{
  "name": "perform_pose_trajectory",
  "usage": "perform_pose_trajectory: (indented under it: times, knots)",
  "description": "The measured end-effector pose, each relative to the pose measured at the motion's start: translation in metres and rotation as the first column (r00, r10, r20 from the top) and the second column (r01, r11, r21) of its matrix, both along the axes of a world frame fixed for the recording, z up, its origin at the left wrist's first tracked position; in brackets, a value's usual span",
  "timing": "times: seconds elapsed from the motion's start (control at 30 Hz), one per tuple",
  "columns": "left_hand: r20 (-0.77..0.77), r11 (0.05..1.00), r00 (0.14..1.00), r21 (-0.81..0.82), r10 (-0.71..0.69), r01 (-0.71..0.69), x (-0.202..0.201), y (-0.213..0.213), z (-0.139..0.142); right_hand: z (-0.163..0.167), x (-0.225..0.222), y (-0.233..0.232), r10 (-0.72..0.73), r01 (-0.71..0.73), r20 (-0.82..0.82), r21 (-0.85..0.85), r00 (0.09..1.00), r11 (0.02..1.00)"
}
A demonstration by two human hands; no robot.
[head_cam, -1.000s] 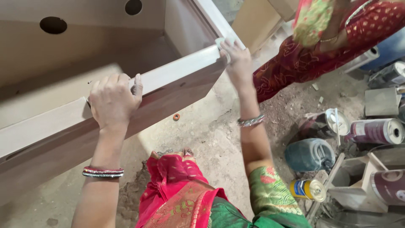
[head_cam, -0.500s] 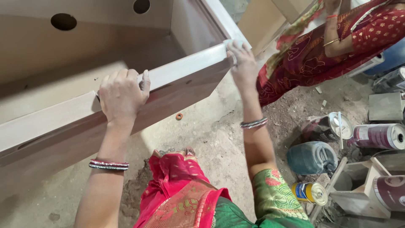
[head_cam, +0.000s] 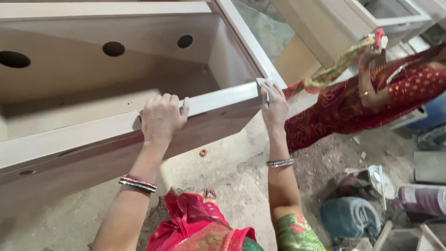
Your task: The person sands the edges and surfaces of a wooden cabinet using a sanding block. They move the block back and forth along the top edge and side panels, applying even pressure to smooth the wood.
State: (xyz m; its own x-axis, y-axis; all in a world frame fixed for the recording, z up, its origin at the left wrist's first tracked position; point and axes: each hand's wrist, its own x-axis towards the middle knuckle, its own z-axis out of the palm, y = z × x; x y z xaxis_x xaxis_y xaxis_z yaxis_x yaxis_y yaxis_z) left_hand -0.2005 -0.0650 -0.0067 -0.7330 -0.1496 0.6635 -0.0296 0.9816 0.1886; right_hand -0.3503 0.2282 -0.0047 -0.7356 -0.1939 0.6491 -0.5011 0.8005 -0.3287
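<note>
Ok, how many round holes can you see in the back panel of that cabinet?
3: one hole at the far left edge, one in the middle, one towards the right. More may lie beyond the left frame edge.

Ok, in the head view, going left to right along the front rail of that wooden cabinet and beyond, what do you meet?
Left hand gripping the cabinet's front rail → right hand at the rail's corner → another person in a red patterned garment, beside the cabinet.
</note>
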Motion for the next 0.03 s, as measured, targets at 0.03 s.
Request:
perform_pose_trajectory:
  times: [0.03]
  knots:
    - [0.02, 1.0, 1.0, 0.001, 0.01, -0.01, -0.0022, -0.0004, -0.0025, -0.0113, -0.0047, 0.0001, -0.02, 0.02, -0.019, 0.003, 1.0, 1.0]
